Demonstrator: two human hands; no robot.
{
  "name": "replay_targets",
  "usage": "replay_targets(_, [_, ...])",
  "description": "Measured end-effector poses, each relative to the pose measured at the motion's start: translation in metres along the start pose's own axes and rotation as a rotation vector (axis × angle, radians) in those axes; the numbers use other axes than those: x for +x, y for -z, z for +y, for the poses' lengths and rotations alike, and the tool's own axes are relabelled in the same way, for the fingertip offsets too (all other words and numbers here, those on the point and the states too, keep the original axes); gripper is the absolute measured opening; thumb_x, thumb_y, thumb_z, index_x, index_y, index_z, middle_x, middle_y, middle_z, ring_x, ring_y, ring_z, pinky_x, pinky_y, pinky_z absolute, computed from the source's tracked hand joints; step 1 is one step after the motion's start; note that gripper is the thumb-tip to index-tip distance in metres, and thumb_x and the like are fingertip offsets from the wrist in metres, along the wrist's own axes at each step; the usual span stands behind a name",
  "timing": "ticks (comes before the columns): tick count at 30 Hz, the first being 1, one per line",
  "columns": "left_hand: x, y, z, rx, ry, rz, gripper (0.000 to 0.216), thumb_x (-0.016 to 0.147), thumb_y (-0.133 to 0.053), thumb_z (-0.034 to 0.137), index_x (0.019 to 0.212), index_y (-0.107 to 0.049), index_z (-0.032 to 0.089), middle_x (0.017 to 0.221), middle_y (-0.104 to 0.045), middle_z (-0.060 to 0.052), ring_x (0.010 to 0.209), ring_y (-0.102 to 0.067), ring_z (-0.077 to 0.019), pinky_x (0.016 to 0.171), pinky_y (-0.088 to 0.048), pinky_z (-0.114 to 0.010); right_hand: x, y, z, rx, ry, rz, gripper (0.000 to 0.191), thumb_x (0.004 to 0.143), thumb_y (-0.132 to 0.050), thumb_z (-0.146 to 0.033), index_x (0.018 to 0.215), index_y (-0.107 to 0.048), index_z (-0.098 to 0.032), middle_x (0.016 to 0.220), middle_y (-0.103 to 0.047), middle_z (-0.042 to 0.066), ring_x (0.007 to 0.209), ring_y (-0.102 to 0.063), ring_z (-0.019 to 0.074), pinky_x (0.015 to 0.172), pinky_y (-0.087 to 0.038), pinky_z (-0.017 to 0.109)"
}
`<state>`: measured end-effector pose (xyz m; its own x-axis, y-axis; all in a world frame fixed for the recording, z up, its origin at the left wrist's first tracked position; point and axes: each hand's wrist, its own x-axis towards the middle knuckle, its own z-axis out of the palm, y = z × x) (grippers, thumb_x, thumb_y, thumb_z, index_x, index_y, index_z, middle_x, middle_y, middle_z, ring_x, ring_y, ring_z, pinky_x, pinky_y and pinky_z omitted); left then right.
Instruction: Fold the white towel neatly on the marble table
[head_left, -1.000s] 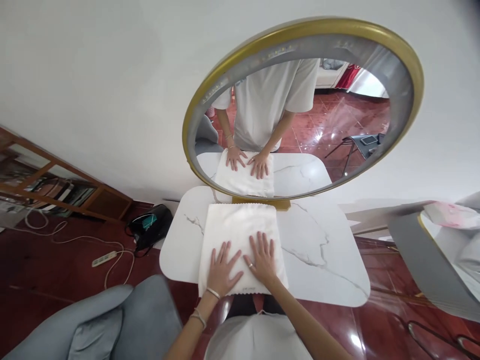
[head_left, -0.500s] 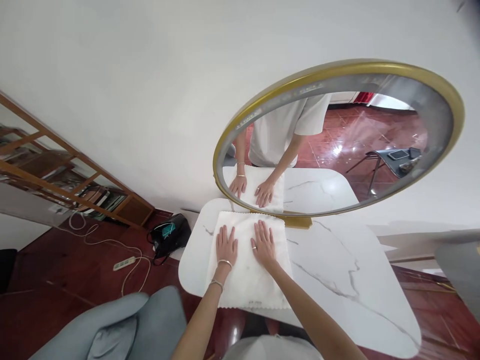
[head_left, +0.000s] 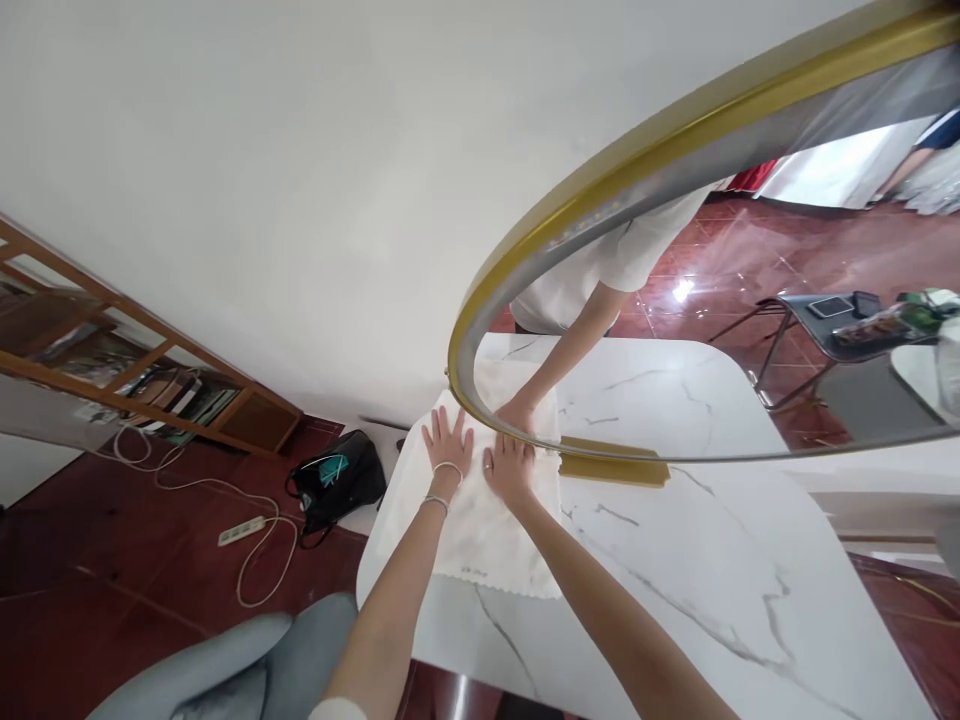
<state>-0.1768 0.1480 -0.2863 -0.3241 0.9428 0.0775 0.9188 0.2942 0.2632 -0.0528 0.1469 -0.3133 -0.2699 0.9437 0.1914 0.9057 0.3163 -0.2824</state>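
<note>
A white cloth (head_left: pixel 487 540) with scalloped edges lies on the white marble-patterned table (head_left: pixel 675 600). Flat on its upper left part rests my left hand (head_left: pixel 448 450), fingers spread, with bracelets at the wrist. My right hand (head_left: pixel 511 475), wearing a ring, presses on the cloth farther right, just below the mirror's rim; its fingertips are partly hidden there. Neither hand grasps anything. The gold-framed mirror (head_left: pixel 570 210) stands over the far side of the table on a gold base (head_left: pixel 615 465) and reflects my right arm.
Left on the floor are a black bag (head_left: pixel 360 480), a power strip (head_left: pixel 241 531) with its cord, and a wooden shelf (head_left: pixel 255 425) holding books and papers. A grey-blue chair (head_left: pixel 315 640) stands at the table's near left. The white wall (head_left: pixel 262 200) rises behind.
Both hands and the cloth have moved away from me, toward the wall and the mirror's base. The view has come closer to the mirror, which appears larger.
</note>
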Motion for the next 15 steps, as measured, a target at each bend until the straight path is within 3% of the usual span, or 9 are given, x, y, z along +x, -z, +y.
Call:
replay_targets(4, [0.011, 0.001, -0.015, 0.027, 0.05, 0.033, 0.05, 0.093, -0.04, 0.04, 0.14, -0.044, 0.025, 0.154, -0.03, -0.011, 0.144, -0.017, -0.0304, 0.115, -0.014, -0.056, 0.029, -0.004, -0.009, -0.007, 0.04, -0.096, 0.055, 0.094, -0.033, -0.045, 0.134, -0.051, -0.012, 0.119, -0.062, 0.022, 0.11, -0.054, 0.039, 0.095, -0.033, 0.058])
replay_targets(9, [0.004, 0.011, -0.042, 0.029, 0.192, 0.049, 0.05, 0.094, -0.039, 0.039, 0.142, -0.041, 0.027, 0.15, -0.037, -0.011, 0.141, -0.028, -0.0296, 0.113, -0.022, -0.055, 0.042, -0.007, -0.036, 0.044, 0.156, -0.149, 0.057, 0.092, -0.04, -0.05, 0.143, -0.039, -0.025, 0.141, -0.047, 0.012, 0.124, -0.044, 0.0364, 0.099, -0.033, 0.055])
replay_targets(12, [-0.02, 0.016, -0.062, 0.027, 0.244, 0.063, 0.052, 0.094, -0.036, 0.037, 0.143, -0.039, 0.021, 0.152, -0.032, -0.012, 0.142, -0.025, -0.0302, 0.114, -0.022, -0.053, 0.029, -0.004, -0.055, 0.082, 0.28, -0.14, 0.059, 0.093, -0.039, -0.05, 0.146, -0.034, -0.026, 0.152, -0.032, 0.008, 0.136, -0.027, 0.0388, 0.105, -0.021, 0.064])
replay_targets(15, [-0.066, 0.014, -0.077, 0.015, 0.238, 0.118, 0.055, 0.095, -0.03, 0.035, 0.146, -0.033, 0.014, 0.153, -0.029, -0.013, 0.144, -0.021, -0.0282, 0.116, -0.02, -0.05, -0.003, 0.003, -0.065, 0.141, 0.447, -0.12, 0.057, 0.094, -0.037, -0.049, 0.146, -0.034, -0.026, 0.155, -0.026, 0.005, 0.142, -0.014, 0.0376, 0.109, -0.006, 0.067])
